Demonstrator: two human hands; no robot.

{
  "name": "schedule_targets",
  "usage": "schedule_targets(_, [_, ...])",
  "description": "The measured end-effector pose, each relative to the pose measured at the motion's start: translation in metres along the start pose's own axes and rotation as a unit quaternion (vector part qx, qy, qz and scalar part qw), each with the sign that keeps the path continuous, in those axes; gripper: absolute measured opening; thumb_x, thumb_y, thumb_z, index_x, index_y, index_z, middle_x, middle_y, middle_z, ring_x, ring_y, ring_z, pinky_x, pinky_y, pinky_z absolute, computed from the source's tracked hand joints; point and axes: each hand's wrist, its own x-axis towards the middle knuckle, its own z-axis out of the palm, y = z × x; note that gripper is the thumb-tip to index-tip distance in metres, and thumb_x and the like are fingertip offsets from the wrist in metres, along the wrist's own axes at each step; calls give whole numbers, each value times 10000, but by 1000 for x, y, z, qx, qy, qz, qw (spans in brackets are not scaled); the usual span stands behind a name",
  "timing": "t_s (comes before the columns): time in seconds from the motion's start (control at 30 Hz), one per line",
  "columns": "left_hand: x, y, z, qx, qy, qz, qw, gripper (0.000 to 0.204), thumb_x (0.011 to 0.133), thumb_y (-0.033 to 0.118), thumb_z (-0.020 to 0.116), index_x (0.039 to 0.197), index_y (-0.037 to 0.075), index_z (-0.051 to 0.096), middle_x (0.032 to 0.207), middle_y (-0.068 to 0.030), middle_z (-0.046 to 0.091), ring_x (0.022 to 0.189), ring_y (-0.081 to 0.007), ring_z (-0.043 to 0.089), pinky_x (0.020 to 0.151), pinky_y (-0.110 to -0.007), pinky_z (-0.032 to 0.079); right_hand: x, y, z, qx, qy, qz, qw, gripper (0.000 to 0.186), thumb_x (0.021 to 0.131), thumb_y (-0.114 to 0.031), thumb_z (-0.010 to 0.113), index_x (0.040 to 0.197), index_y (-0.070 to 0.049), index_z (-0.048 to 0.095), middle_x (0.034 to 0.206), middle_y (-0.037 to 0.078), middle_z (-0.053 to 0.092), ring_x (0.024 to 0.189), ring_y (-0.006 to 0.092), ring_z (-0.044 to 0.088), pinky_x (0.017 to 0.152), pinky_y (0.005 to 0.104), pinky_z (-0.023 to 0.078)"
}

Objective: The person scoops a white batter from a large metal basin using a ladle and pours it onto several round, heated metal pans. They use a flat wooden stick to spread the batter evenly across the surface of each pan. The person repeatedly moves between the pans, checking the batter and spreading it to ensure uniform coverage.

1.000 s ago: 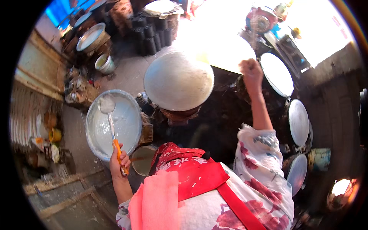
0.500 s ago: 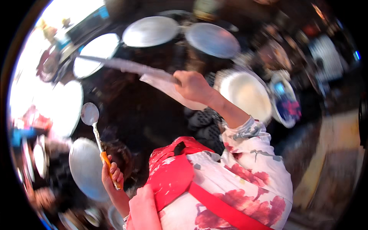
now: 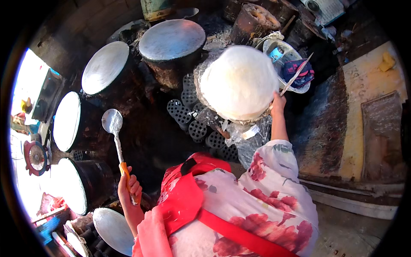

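My left hand (image 3: 130, 186) is closed round the orange handle of a ladle (image 3: 113, 122) held upright, its bowl smeared with white batter. At the right side of a pile of round white sheets (image 3: 239, 81), my right hand (image 3: 278, 104) grips a long thin flat stick (image 3: 296, 75) that points up and away to the right. The fingers of that hand are partly hidden at the pile's edge. Around the left and far side stand round griddles on dark drum stoves, among them a far griddle (image 3: 172, 38) and a left griddle (image 3: 67, 121), their tops pale.
Black coal briquettes (image 3: 198, 129) with holes lie between me and the stoves. Beside the pile are a clear plastic bag (image 3: 257, 143) and a white basin (image 3: 282, 45) with a blue can and dark cloth. Boards (image 3: 364, 128) lie at the right.
My view has turned right. My right hand has moved to the pile with the stick, which had a white sheet hanging from it and pointed left. My left hand still holds the ladle.
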Motion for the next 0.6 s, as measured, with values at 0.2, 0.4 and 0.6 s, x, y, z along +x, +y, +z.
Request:
schedule_targets(0.2, [19,-6,14,-26,22,-35,999,322,977,257,413,1202,37,483,630,20,379,415,-46,340,366,-185,300,51,82,-30,-251,17,-68,966,292,825,-216,629,1009,7,588,771,64,594,564,163,544,485,322,435])
schedule_targets(0.4, [9,-22,5,-129,9,3,992,344,985,261,388,1223,24,463,648,18,366,415,-47,332,360,-190,288,-10,1,21,-573,125,-201,784,386,925,-373,447,989,-29,610,921,181,631,839,353,611,712,458,478])
schedule_targets(0.6, [-10,-34,9,-230,15,69,971,368,969,279,428,1240,31,421,655,12,372,434,-51,351,381,-200,311,-118,20,193,-428,-354,-404,727,316,935,-337,452,926,-70,621,769,191,626,721,387,595,625,480,458])
